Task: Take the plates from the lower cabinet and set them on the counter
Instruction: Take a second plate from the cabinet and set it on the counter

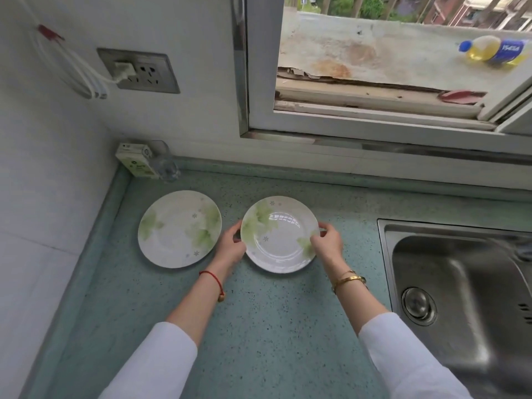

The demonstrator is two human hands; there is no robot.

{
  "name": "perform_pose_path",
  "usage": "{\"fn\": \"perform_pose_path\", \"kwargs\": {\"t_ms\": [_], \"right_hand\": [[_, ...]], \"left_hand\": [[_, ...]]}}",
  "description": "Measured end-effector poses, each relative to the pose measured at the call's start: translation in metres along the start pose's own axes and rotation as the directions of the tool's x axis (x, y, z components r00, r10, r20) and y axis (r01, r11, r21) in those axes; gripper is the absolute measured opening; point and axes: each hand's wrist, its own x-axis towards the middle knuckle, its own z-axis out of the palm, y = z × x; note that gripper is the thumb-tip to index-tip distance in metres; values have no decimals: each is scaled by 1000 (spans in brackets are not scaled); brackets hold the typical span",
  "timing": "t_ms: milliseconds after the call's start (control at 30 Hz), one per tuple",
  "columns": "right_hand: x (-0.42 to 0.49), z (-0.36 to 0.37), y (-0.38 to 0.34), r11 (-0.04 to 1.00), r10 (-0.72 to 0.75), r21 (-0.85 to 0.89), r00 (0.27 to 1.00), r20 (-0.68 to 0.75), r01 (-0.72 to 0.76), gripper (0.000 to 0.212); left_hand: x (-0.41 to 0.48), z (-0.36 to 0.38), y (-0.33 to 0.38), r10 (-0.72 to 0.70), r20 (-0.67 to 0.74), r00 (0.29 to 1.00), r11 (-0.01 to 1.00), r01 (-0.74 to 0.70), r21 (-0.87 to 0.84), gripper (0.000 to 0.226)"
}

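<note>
Speckled counter by sink. Left plate lies flat. Right plate beside it, left hand and right hand pinching opposite rims. Glazed ceramic likely stiff, slippery, breakable; rim hold suits.

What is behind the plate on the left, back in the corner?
Behind the left plate stand a small carton and a clear glass beside it, against the wall. The carton hides the corner behind it.

1 steel sink. Left of it on the bench, 2 leaf-patterned plates: the near plate and the far plate. Farther left, 1 carton, 1 clear glass, 1 wall socket. Beyond the sink, 1 oil bottle.
</note>
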Motion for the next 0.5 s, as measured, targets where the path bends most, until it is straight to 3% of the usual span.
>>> {"fn": "perform_pose_path", "kwargs": {"t_ms": [300, 500], "right_hand": [[-17, -1, -9, 1000, 6, -4, 1000, 0, -6, 55], [-50, -7, -14, 992, -108, 62, 993, -43, 110, 40]], "left_hand": [[-6, -5, 1, 4, 29, 1000, 999, -3, -32, 71], [-38, -13, -3, 38, -78, 996, 999, -39, -13, 70]]}}
